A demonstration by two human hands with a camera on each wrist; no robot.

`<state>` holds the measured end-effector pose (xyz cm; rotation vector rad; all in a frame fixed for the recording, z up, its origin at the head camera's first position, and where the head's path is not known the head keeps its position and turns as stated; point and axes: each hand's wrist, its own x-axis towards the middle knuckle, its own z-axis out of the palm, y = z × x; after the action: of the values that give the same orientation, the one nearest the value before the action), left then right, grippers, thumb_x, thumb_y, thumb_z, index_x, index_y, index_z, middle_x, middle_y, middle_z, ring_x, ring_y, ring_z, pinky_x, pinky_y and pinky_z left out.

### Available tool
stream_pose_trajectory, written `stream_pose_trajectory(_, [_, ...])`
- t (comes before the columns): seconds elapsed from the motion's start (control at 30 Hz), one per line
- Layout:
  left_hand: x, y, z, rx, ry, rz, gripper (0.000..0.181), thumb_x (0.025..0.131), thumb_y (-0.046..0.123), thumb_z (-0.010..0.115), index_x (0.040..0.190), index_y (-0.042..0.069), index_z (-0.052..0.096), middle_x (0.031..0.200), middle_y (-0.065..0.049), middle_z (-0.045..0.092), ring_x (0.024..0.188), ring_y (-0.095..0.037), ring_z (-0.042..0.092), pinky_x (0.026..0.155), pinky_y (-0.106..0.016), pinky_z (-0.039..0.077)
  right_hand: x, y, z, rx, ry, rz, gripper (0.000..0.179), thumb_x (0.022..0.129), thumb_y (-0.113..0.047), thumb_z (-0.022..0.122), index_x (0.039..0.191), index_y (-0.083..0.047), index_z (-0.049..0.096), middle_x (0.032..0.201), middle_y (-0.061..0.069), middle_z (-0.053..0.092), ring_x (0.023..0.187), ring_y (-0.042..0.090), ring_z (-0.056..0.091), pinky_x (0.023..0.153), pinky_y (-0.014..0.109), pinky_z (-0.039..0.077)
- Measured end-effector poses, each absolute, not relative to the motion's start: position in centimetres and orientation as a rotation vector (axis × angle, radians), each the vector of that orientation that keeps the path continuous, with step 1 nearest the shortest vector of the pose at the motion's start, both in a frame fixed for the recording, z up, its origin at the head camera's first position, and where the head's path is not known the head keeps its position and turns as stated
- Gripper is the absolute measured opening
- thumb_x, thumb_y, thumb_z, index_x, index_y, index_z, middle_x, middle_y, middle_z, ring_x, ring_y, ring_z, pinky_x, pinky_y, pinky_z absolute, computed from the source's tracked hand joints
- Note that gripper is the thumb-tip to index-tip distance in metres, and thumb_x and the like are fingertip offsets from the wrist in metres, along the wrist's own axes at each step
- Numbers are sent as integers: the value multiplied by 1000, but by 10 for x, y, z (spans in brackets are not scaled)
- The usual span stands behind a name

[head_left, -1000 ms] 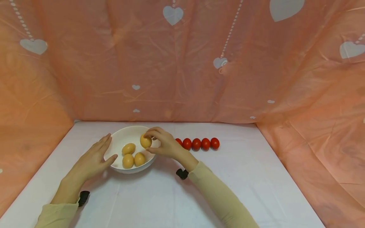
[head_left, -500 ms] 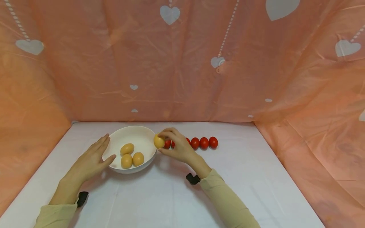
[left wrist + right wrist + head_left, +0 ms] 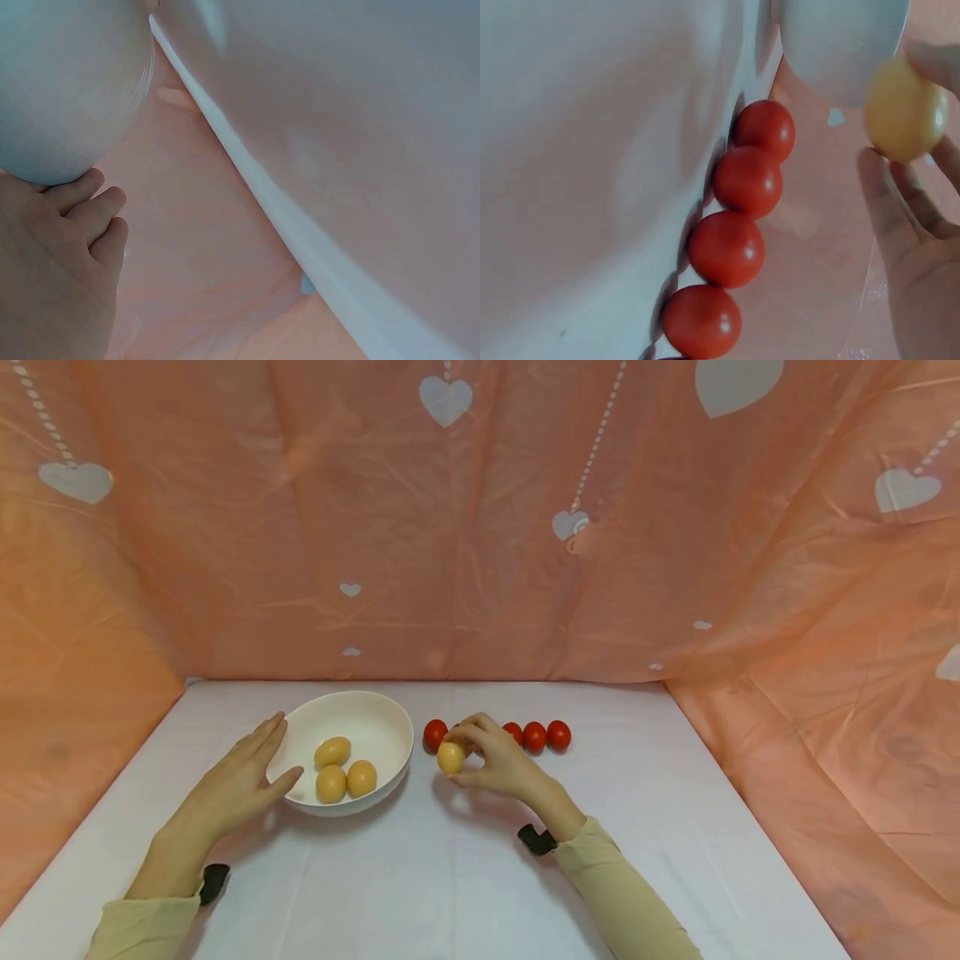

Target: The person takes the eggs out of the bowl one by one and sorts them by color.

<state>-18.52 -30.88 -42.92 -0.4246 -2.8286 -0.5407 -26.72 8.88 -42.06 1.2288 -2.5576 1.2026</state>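
Note:
My right hand (image 3: pixel 498 764) pinches a glossy yellow egg-shaped object (image 3: pixel 451 758) between thumb and fingertips, just in front of the row of glossy red, round tomato-like objects (image 3: pixel 535 737). In the right wrist view the yellow object (image 3: pixel 905 110) is held apart from the red ones (image 3: pixel 727 249). My left hand (image 3: pixel 236 785) lies along the left side of a white bowl (image 3: pixel 390 727), fingers extended and thumb over the near rim. The left wrist view has its fingertips right at the bowl's outer wall (image 3: pixel 67 97). Three more yellow egg-shaped objects (image 3: pixel 332 751) lie inside the bowl.
A white cloth (image 3: pixel 390 885) covers the table. Behind it and along both sides hangs a pink-orange curtain (image 3: pixel 420 552) with pale hearts. The red objects stand side by side to the right of the bowl, a few partly hidden by my right hand.
My right hand has carried the yellow object out of the bowl, over the rim, to the right and slightly nearer me. My left hand has stayed at the bowl.

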Motion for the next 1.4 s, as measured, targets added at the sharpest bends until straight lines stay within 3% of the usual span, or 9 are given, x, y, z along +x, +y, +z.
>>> stream_pose_trajectory(0.17, [-186,-309,-429,-420,-2844,-543,84,102,39,63,156,-16,29,165,-33,26,148,-53,30,123,-63,25,-266,96,-425,1210,-2743,1122,44,79,-7,84,121,-11,69,116,4,56,102,19,63,95,41,58])
stream_pose_trajectory(0.43, [-186,-310,-430,-437,-2817,-537,83,101,37,65,155,-16,30,164,-32,27,148,-52,31,124,-60,24,-267,98,-433,1227,-2881,992,44,76,-12,88,116,-14,69,111,1,57,97,16,60,82,26,55])
stream_pose_trajectory(0.73, [-187,-311,-431,-431,-2820,-531,83,102,39,63,156,-15,29,165,-31,26,148,-52,30,126,-57,21,-268,96,-437,1216,-2992,934,46,75,-20,94,112,-17,67,109,-4,57,96,11,59,84,24,54])
stream_pose_trajectory(1.4, [-186,-310,-428,-423,-2852,-557,84,102,38,65,157,-13,28,167,-29,24,151,-51,28,125,-60,22,-266,96,-439,1239,-2984,950,51,74,-24,96,116,-15,68,113,-3,56,98,11,59,86,23,54])
